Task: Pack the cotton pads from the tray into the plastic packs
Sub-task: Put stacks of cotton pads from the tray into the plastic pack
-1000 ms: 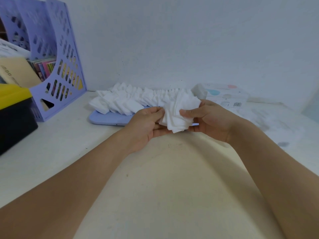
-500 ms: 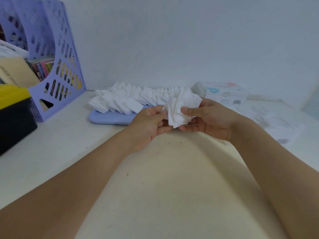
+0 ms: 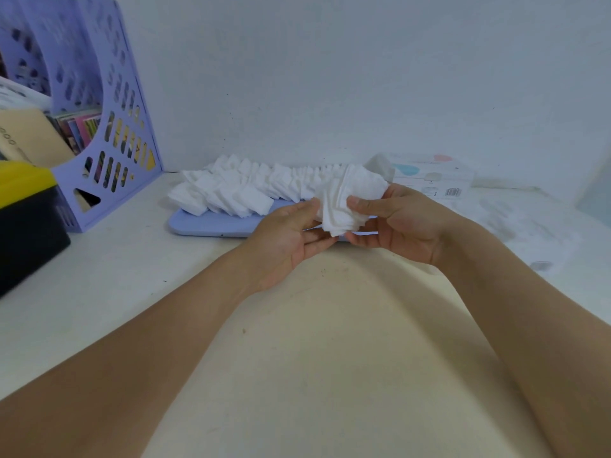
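A fanned stack of white cotton pads [image 3: 347, 200] is held above the table between both hands. My right hand [image 3: 400, 223] pinches the stack with thumb on top and fingers beneath. My left hand [image 3: 291, 236] supports its left edge with thumb and fingers. Behind them, a light blue tray [image 3: 211, 223] carries several more white cotton pads [image 3: 238, 190] in overlapping rows. Clear plastic packs [image 3: 529, 226] lie flat on the table to the right, hard to make out.
A purple magazine file [image 3: 109, 127] with papers stands at the back left, with a yellow-and-black box [image 3: 26, 219] in front of it. A white printed carton [image 3: 429, 176] sits against the wall behind my right hand. The cream table [image 3: 314, 342] stretches toward me.
The stack has been squared up slightly between my hands, and both hands have shifted a little. The pads on the tray have not moved.
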`<state>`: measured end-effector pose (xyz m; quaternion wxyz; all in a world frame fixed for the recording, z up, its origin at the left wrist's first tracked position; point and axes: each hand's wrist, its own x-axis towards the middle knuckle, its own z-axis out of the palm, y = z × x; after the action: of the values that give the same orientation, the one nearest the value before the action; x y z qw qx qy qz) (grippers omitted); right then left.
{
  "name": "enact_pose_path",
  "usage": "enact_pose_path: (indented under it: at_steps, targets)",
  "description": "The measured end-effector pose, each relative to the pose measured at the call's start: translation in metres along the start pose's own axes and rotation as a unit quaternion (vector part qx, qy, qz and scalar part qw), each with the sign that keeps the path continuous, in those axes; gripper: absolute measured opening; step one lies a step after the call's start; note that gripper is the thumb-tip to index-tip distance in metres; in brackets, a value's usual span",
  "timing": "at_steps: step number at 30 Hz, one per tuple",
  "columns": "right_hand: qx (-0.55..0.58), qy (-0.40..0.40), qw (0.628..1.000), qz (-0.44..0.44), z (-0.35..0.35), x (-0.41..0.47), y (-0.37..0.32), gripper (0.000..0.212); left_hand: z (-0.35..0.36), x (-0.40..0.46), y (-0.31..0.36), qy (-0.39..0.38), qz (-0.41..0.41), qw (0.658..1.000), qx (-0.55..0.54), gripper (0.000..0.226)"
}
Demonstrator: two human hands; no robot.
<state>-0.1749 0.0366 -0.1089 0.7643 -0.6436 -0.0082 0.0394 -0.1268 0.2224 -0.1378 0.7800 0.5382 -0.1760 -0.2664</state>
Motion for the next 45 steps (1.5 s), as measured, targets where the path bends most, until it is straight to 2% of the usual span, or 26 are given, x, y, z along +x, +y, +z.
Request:
enact_pose_path:
  at_steps: [9, 17, 24, 28, 30, 34, 40, 45]
  targets:
    - [-0.016, 0.007, 1.000, -0.010, 0.004, 0.003, 0.003, 0.038, -0.001, 0.003, -0.006, 0.055, 0.041, 0.997, 0.031, 0.028]
    - [0.054, 0.005, 0.999, 0.000, 0.007, 0.001, 0.003, 0.034, -0.003, 0.002, -0.007, 0.085, 0.056, 0.995, 0.021, 0.026]
    - [0.072, 0.094, 0.993, -0.012, 0.000, 0.000, -0.005, 0.031, -0.005, 0.003, -0.004, 0.112, 0.072, 0.991, 0.031, 0.022]
    - [0.132, 0.130, 0.981, -0.058, -0.005, -0.001, -0.017, 0.015, -0.006, 0.002, -0.003, 0.119, 0.076, 0.990, 0.023, 0.022]
    - [0.169, 0.124, 0.975, -0.068, -0.005, -0.002, -0.021, 0.008, -0.005, 0.001, -0.002, 0.119, 0.072, 0.990, 0.006, 0.024]
    - [0.099, 0.084, 0.991, -0.036, 0.005, -0.002, -0.011, 0.021, -0.003, 0.002, -0.004, 0.112, 0.048, 0.992, -0.029, 0.021]
    - [0.015, 0.090, 0.995, -0.035, 0.001, -0.001, -0.006, 0.035, -0.001, 0.002, 0.000, 0.116, 0.024, 0.992, -0.052, 0.029]
    - [-0.028, 0.085, 0.995, -0.044, 0.001, 0.000, -0.006, 0.035, 0.000, 0.001, 0.000, 0.121, 0.005, 0.991, -0.057, 0.030]
